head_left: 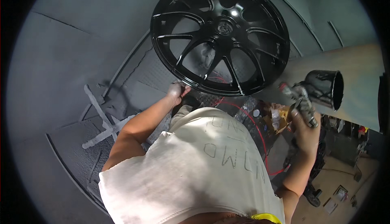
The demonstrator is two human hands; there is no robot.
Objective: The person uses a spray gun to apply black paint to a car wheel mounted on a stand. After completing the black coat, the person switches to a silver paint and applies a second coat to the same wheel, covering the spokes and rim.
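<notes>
A glossy black multi-spoke wheel rim (257, 37) fills the upper middle of the head view, facing up. My left hand (177, 92) is at its lower-left edge, fingers curled against or just below the lip; what they hold is hidden. At the right, my right hand (305, 129) grips a metal spray gun (301, 104) with a dark, paint-smeared cup (323, 86). The gun's red-marked front end is just beyond the rim's lower-right edge.
Below the rim, a red hose (254, 123) crosses a littered floor with torn cardboard (279, 116). A grey-coated cross stand (103, 116) stands left. A pale panel (357, 86) is at the right, with dark clutter below. Grey walls (81, 41) surround this.
</notes>
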